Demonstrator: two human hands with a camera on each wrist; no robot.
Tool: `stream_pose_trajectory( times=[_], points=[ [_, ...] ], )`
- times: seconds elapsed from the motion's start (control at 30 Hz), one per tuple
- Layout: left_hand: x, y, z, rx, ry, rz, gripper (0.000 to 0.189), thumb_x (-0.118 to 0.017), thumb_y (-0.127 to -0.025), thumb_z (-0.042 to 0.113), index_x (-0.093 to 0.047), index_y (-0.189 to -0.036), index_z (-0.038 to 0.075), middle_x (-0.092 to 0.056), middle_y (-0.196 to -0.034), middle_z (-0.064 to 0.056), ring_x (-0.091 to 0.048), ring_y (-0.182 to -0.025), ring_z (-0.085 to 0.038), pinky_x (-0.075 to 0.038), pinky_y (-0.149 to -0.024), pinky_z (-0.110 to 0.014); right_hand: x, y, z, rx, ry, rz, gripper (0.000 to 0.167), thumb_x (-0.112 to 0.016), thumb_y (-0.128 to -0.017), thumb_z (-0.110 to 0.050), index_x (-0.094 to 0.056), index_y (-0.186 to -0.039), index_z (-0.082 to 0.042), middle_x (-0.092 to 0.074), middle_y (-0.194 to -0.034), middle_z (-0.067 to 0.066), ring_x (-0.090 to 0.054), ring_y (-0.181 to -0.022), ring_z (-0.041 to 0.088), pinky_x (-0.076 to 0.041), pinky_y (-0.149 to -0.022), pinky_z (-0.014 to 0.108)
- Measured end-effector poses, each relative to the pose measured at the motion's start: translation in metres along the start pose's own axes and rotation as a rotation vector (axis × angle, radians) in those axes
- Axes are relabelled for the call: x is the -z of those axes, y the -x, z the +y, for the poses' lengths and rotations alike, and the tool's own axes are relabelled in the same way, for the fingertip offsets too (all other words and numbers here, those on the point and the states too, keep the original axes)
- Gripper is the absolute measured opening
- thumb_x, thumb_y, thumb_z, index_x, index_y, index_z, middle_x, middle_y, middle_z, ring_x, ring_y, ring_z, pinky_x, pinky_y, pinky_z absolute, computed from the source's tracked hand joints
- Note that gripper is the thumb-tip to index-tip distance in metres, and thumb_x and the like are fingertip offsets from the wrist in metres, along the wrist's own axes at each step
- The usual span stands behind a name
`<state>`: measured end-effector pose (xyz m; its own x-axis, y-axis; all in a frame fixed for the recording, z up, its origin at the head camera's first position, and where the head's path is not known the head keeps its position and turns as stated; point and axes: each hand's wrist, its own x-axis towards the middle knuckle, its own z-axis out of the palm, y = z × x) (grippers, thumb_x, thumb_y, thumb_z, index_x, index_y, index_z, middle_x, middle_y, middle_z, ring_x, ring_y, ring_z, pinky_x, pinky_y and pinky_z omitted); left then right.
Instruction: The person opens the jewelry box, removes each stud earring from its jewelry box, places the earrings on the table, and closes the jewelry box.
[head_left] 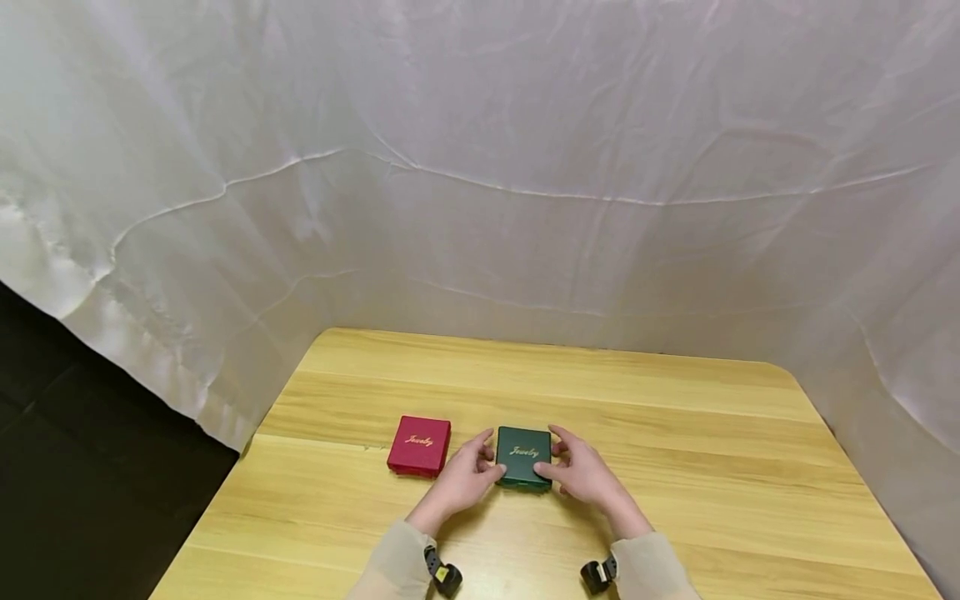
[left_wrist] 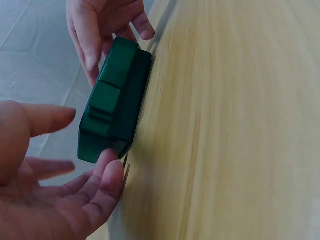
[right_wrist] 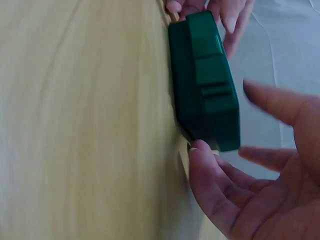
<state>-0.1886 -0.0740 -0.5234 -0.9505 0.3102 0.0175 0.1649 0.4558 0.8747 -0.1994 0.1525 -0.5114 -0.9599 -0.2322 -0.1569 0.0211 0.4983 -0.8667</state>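
Closest, behind the fingers, each forearm is covered by a pale sleeve (head_left: 396, 562), and a small black device (head_left: 447, 579) is strapped at each wrist.

Farther forward, the left hand (head_left: 467, 475) and the right hand (head_left: 582, 473) are held facing each other. The fingers of both are left relaxed and slightly bent, with each thumb spread apart from them; nothing is seen gripped. In each wrist view, a gap is left between the near thumb and the green box, while the other fingertips are brought to its lower edge; whether it is touched cannot be told.

Between the two sets of fingers, the green box (head_left: 524, 455) is set flat on the tabletop (head_left: 750, 500). Its lid is closed, "Jewelry" is lettered on top in gold, and a tab (left_wrist: 105, 96) is seen on the side turned toward the wrists.

To the left of the left fingers, and apart from them, a red box (head_left: 420, 442) is placed, also closed and marked "Jewelry" in gold.

Well beyond the fingers, the tabletop's far edge is bordered by a wrinkled whitish cloth (head_left: 525, 242). At far left, a dark surface (head_left: 75, 483) is seen below its hem.
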Motion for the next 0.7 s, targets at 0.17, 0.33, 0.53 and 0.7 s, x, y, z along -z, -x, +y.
stream_pose_trajectory(
  times=[0.17, 0.33, 0.53, 0.7],
  points=[
    [0.005, 0.002, 0.0, 0.001, -0.016, 0.017, 0.086, -0.078, -0.084, 0.024, -0.031, -0.15, -0.002, -0.053, -0.126, -0.018, -0.056, -0.098, -0.025, -0.05, -0.08, -0.037, 0.007, 0.003, 0.001, 0.104, 0.073, -0.059, 0.101, -0.088, -0.073, -0.023, -0.03, -0.153, -0.004, -0.048, -0.132, 0.023, -0.058, -0.088, 0.023, -0.051, -0.073, 0.037],
    [0.008, -0.001, 0.001, -0.033, -0.093, -0.027, 0.102, -0.086, -0.074, 0.03, -0.028, -0.154, 0.003, -0.041, -0.144, -0.02, -0.052, -0.118, -0.032, -0.046, -0.096, -0.048, 0.007, 0.003, -0.001, 0.176, 0.158, -0.095, 0.111, -0.092, -0.066, -0.021, -0.027, -0.155, -0.006, -0.039, -0.14, 0.023, -0.059, -0.101, 0.028, -0.05, -0.089, 0.044],
    [0.006, -0.009, 0.001, -0.084, -0.188, -0.086, 0.109, -0.09, -0.07, 0.026, -0.026, -0.154, 0.001, -0.035, -0.15, -0.018, -0.047, -0.126, -0.032, -0.039, -0.105, -0.05, 0.005, -0.002, -0.003, 0.218, 0.238, -0.091, 0.113, -0.094, -0.061, -0.016, -0.029, -0.154, -0.006, -0.032, -0.148, 0.023, -0.053, -0.116, 0.036, -0.042, -0.099, 0.054],
    [0.005, -0.014, 0.003, -0.069, -0.219, -0.109, 0.109, -0.091, -0.067, 0.022, -0.028, -0.153, 0.001, -0.036, -0.149, -0.017, -0.048, -0.123, -0.031, -0.039, -0.105, -0.049, 0.006, -0.008, -0.004, 0.237, 0.299, -0.111, 0.111, -0.094, -0.061, -0.015, -0.031, -0.152, -0.002, -0.037, -0.146, 0.023, -0.049, -0.12, 0.036, -0.04, -0.101, 0.056]
  ],
)
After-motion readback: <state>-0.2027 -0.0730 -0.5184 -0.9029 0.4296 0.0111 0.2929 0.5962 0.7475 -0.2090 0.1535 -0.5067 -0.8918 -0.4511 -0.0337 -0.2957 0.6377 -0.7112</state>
